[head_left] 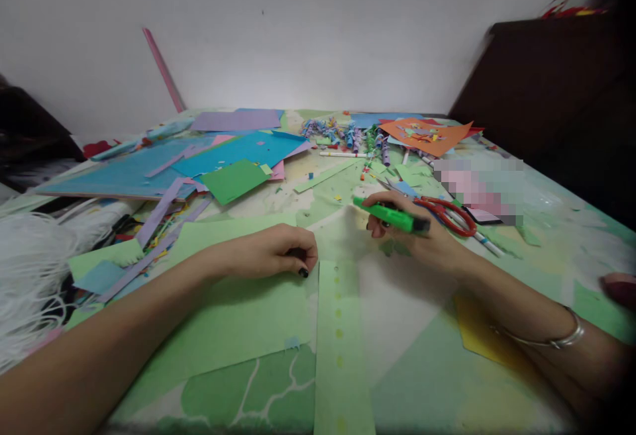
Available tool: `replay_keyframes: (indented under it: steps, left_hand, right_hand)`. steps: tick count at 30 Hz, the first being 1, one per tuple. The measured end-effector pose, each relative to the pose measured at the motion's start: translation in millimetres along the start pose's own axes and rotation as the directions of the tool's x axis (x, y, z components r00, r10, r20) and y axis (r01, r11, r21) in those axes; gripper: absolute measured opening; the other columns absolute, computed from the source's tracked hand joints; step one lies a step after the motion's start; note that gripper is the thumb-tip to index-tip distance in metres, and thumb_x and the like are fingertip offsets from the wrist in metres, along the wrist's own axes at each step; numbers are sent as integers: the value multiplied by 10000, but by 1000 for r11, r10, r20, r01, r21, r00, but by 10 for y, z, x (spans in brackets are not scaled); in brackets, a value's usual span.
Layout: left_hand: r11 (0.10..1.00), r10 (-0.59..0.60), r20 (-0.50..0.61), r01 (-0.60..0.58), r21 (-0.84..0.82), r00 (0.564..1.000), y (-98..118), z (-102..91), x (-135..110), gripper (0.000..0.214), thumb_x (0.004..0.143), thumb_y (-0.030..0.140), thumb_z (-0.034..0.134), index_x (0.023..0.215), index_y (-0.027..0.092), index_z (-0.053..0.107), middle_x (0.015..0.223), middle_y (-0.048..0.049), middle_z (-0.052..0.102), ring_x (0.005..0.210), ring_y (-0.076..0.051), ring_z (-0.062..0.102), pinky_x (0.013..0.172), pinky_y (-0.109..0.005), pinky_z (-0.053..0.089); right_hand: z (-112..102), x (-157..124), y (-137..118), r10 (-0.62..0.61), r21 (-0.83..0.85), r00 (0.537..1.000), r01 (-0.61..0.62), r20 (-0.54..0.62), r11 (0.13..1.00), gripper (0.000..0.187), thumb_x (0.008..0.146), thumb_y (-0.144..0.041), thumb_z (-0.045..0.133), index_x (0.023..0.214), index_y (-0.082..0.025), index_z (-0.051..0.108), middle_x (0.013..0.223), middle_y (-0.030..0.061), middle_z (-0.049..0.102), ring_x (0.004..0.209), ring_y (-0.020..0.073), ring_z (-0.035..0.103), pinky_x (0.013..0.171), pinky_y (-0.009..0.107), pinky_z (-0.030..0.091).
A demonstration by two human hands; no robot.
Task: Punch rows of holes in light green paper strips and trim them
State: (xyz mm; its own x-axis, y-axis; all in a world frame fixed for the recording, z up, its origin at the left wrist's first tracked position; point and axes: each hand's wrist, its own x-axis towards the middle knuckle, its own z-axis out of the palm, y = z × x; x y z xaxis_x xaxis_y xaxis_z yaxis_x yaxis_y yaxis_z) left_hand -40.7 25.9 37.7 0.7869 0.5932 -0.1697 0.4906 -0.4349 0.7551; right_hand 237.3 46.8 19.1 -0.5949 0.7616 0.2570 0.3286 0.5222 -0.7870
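Observation:
My left hand (278,251) rests on a large pale green sheet (233,322), its fingers curled in and the thumb near them, with nothing visible in its grasp. Beside it lies a narrow pale green paper strip (342,375) with a column of small yellowish dots, reaching to the near table edge. To the right, my right hand (407,223) is closed around a bright green pen-like tool (392,215) with a dark end; its exact kind is unclear. The tool is above the table, apart from the strip.
Red-handled scissors (450,215) and white-barrelled pens (489,244) lie past my right hand. Blue cardboard (243,153), a green card (237,182) and an orange sheet (427,136) of scraps are farther back. White cord (30,276) is heaped at left; yellow paper (484,329) is under my right forearm.

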Motion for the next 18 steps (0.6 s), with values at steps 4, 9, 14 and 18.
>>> replay_keyframes:
  steps: [4,9,14,18]
  left_hand:
    - [995,-85,-102,80,-53,991,-63,-15,19,92,804,137,518,763,159,598,722,15,605,679,-110,536,634,-215,407]
    - [982,-149,-150,128,-138,977,-113,-29,30,96,800,181,546,798,153,637,752,3,649,701,-112,579,656,-219,441]
    - [971,-178,-183,143,-191,967,-117,-16,32,94,780,222,582,816,151,632,749,0,642,667,-111,576,610,-217,441]
    - [968,-173,-207,128,-215,963,-157,10,45,117,756,218,581,839,144,618,779,-19,646,689,-120,587,636,-240,464]
  right_hand:
    - [167,-49,-68,-31,297,999,27,8,954,254,909,-257,491,1161,-228,484,927,56,634,766,180,664,724,355,534]
    - [283,-117,-172,-39,218,998,29,40,976,248,880,-210,518,1119,-256,469,1136,68,582,955,183,622,860,359,503]
    - [327,-95,-183,70,30,989,-75,131,997,350,801,-296,664,1067,-237,444,968,41,612,836,166,609,744,296,505]
    - [404,-89,-196,96,-54,985,-89,146,995,298,800,-290,659,1016,-229,463,860,14,607,717,140,572,643,259,473]
